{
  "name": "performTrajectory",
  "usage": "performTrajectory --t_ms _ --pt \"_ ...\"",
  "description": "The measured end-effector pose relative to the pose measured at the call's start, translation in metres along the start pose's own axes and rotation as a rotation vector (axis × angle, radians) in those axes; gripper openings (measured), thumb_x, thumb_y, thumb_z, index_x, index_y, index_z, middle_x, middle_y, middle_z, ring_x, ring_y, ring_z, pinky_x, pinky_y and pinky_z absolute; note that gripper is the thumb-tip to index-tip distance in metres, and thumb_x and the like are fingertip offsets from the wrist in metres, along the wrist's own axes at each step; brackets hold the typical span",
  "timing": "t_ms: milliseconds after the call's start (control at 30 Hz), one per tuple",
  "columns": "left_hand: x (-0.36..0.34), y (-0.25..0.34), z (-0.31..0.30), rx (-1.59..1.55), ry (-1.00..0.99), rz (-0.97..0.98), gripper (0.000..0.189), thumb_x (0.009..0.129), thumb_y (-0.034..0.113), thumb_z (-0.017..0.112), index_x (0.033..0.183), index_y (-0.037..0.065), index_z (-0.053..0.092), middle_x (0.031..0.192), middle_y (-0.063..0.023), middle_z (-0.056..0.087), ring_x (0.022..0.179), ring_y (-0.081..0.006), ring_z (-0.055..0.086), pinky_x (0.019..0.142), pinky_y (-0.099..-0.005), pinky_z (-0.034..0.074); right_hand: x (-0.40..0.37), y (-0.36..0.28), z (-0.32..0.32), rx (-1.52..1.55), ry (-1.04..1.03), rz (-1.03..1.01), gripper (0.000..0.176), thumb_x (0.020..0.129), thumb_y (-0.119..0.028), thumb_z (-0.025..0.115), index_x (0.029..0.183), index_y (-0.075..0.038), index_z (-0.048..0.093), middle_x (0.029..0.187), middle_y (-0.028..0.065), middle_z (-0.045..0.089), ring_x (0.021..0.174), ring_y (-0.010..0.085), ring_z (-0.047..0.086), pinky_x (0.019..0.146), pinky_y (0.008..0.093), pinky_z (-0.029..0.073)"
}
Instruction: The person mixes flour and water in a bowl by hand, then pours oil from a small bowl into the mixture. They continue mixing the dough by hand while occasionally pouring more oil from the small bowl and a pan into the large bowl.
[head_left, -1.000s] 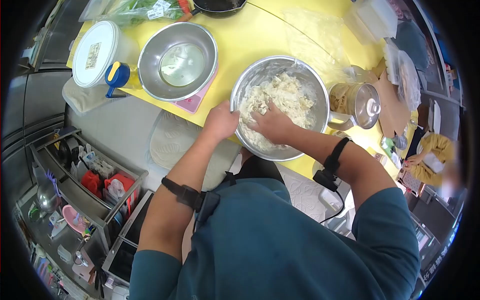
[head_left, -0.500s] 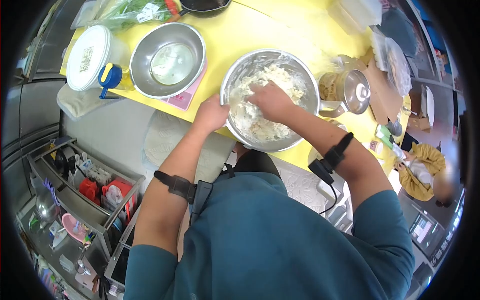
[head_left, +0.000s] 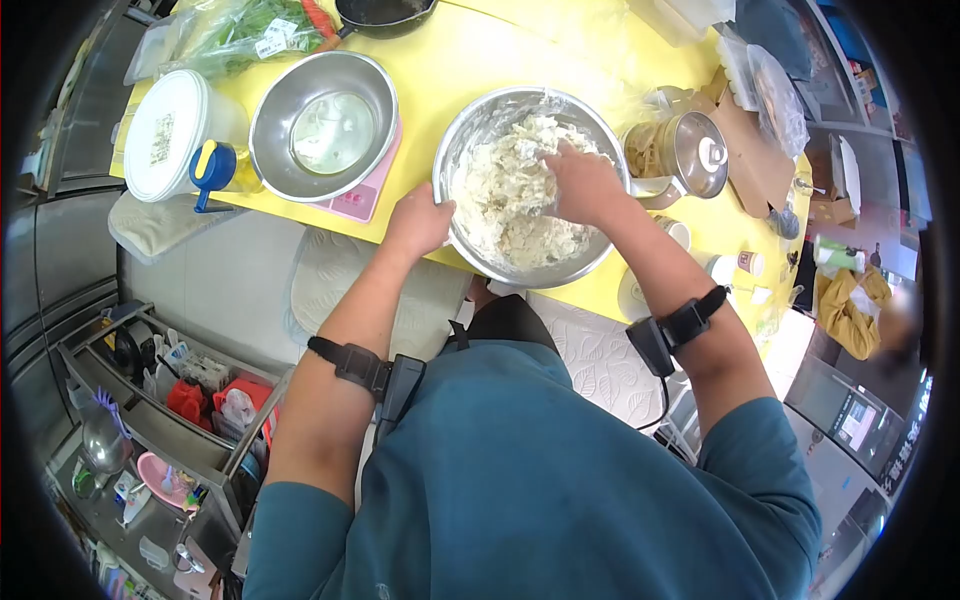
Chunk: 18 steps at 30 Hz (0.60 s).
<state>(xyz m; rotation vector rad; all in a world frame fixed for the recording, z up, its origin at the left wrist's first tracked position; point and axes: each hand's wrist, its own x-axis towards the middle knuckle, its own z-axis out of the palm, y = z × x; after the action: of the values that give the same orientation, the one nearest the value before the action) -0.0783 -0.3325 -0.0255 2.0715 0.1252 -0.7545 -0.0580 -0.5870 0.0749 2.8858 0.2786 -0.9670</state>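
A large metal bowl (head_left: 452,232) on the yellow table (head_left: 450,60) holds pale, shaggy dough (head_left: 500,190) with flour smeared up its walls. My left hand (head_left: 421,220) is closed on the bowl's left rim. Inside the bowl, at the right part of the dough, is my right hand (head_left: 582,184), its fingers spread and touching the dough. To the left, a second metal bowl (head_left: 270,130) with clear liquid in it stands on a pink scale (head_left: 358,200).
Left on the table are a white-lidded tub (head_left: 165,135), a blue-topped bottle (head_left: 215,172) and bagged greens (head_left: 265,25). A pan (head_left: 385,15) lies at the back. Right of the bowl stand a lidded pot (head_left: 697,155) and cups (head_left: 750,262). Another person (head_left: 850,310) is at the far right.
My right hand has moved right across the dough, and its fingers have spread. My left hand still holds the rim. The view has shifted slightly, and the other person has moved.
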Motion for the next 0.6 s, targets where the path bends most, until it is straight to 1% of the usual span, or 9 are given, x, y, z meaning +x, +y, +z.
performTrajectory --t_ms 33,67,133,200,233,300,333,533,600 --pt "0.001 0.000 0.000 -0.009 -0.005 -0.003 0.040 0.088 0.027 0.065 0.112 -0.006 0.064 0.107 -0.0296 0.069 0.103 -0.0431 0.066 0.093 -0.0477 0.050 0.004 0.001 -0.002 -0.011 -0.015 0.034 0.083 0.078 -0.046 0.081 0.149 -0.020 0.046 0.154 0.0172 0.043 0.128 0.0353 0.057 0.108 0.0514 0.044" --pt "0.001 -0.001 0.001 0.017 0.007 0.016 0.038 0.089 0.024 0.064 0.111 -0.006 0.064 0.102 -0.0276 0.070 0.093 -0.0384 0.068 0.085 -0.0452 0.052 0.010 0.004 -0.006 0.037 -0.066 0.065 0.097 0.073 -0.052 0.082 0.153 -0.016 0.040 0.153 0.0240 0.041 0.130 0.0383 0.055 0.109 0.0470 0.044" --pt "0.001 0.000 0.001 0.066 0.037 0.046 0.033 0.092 0.020 0.062 0.111 -0.008 0.064 0.091 -0.0235 0.072 0.072 -0.0290 0.073 0.069 -0.0402 0.056 0.034 0.019 0.013 0.134 -0.051 0.122 0.107 0.069 -0.054 0.085 0.155 -0.012 0.036 0.152 0.0302 0.037 0.131 0.0407 0.053 0.110 0.0442 0.044" --pt "-0.003 0.005 -0.002 0.046 0.009 0.015 0.035 0.090 0.023 0.064 0.109 -0.006 0.064 0.102 -0.0276 0.070 0.092 -0.0388 0.068 0.085 -0.0454 0.052 0.064 0.045 0.051 0.415 -0.017 0.079 0.121 0.062 -0.053 0.088 0.156 -0.004 0.030 0.150 0.0395 0.033 0.135 0.0433 0.049 0.110 0.0422 0.044" --pt "-0.004 0.006 -0.003 0.036 -0.004 -0.001 0.036 0.089 0.025 0.064 0.108 -0.006 0.064 0.107 -0.0296 0.068 0.103 -0.0437 0.066 0.093 -0.0480 0.051 0.068 0.039 0.056 0.444 0.017 0.129 0.121 0.062 -0.051 0.089 0.156 -0.005 0.029 0.150 0.0395 0.033 0.135 0.0431 0.048 0.110 0.0420 0.044" --pt "-0.004 0.007 -0.001 0.036 0.009 -0.016 0.035 0.090 0.024 0.064 0.108 -0.006 0.063 0.107 -0.0297 0.068 0.104 -0.0439 0.065 0.093 -0.0482 0.050 0.078 0.026 0.065 0.498 0.087 0.233 0.120 0.062 -0.048 0.090 0.157 -0.007 0.029 0.150 0.0393 0.034 0.137 0.0427 0.047 0.110 0.0416 0.044" --pt "-0.004 0.008 -0.001 0.037 0.017 -0.021 0.035 0.090 0.024 0.064 0.108 -0.005 0.063 0.108 -0.0297 0.068 0.104 -0.0440 0.065 0.093 -0.0484 0.050 0.081 0.021 0.069 0.491 0.200 0.262 0.110 0.065 -0.042 0.090 0.154 -0.008 0.035 0.150 0.0385 0.034 0.132 0.0425 0.052 0.108 0.0419 0.046" --pt "-0.011 0.016 0.000 0.119 0.085 0.011 0.037 0.091 0.026 0.063 0.110 -0.006 0.063 0.111 -0.0294 0.068 0.107 -0.0440 0.064 0.095 -0.0489 0.049 0.096 0.042 0.064 0.650 0.228 0.232 0.074 0.074 -0.034 0.085 0.135 -0.004 0.056 0.134 0.0259 0.055 0.118 0.0391 0.060 0.100 0.0430 0.050" --pt "-0.009 0.014 0.000 0.124 0.097 -0.012 0.038 0.090 0.026 0.063 0.111 -0.006 0.063 0.111 -0.0296 0.067 0.107 -0.0442 0.064 0.096 -0.0491 0.049 0.085 0.036 0.056 0.471 0.200 0.148 0.071 0.074 -0.035 0.085 0.132 -0.004 0.058 0.130 0.0245 0.058 0.121 0.0375 0.058 0.100 0.0426 0.050"
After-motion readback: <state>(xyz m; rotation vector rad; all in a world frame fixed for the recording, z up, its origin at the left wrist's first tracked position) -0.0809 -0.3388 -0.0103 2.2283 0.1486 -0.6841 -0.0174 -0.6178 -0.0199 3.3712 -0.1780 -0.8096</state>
